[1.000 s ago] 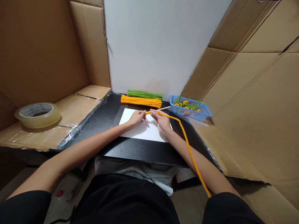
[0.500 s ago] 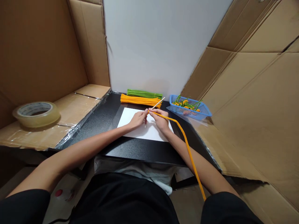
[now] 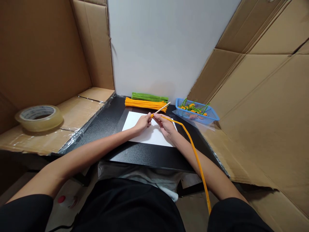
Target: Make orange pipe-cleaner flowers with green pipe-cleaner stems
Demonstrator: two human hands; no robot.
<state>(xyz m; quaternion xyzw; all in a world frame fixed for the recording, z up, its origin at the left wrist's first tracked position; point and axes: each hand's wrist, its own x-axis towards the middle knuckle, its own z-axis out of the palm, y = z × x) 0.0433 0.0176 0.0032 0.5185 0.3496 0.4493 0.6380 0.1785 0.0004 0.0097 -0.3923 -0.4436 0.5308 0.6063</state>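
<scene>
Above the white sheet of paper (image 3: 149,137), my left hand (image 3: 143,125) and my right hand (image 3: 166,126) meet with fingertips closed. A long fuzzy orange pipe cleaner (image 3: 193,145) is pinched between them. Its near end forms a small orange coil at the left fingertips, around a thin pale wooden stick (image 3: 164,107) as far as I can see. The stick slants up to the right, past the right fingertips. From the right hand the free length runs over my right forearm and hangs to my sleeve. Fingers partly hide the coil.
Behind the paper lie an orange pipe cleaner bundle (image 3: 145,104) and a green bundle (image 3: 149,97). A blue basket (image 3: 210,120) with orange and green pieces stands right. A tape roll (image 3: 40,118) rests on cardboard at left. Cardboard walls flank the black table (image 3: 96,124).
My fingers have shifted slightly around the coil, and more of its orange shows between the hands. The hanging length has swung a little to the left.
</scene>
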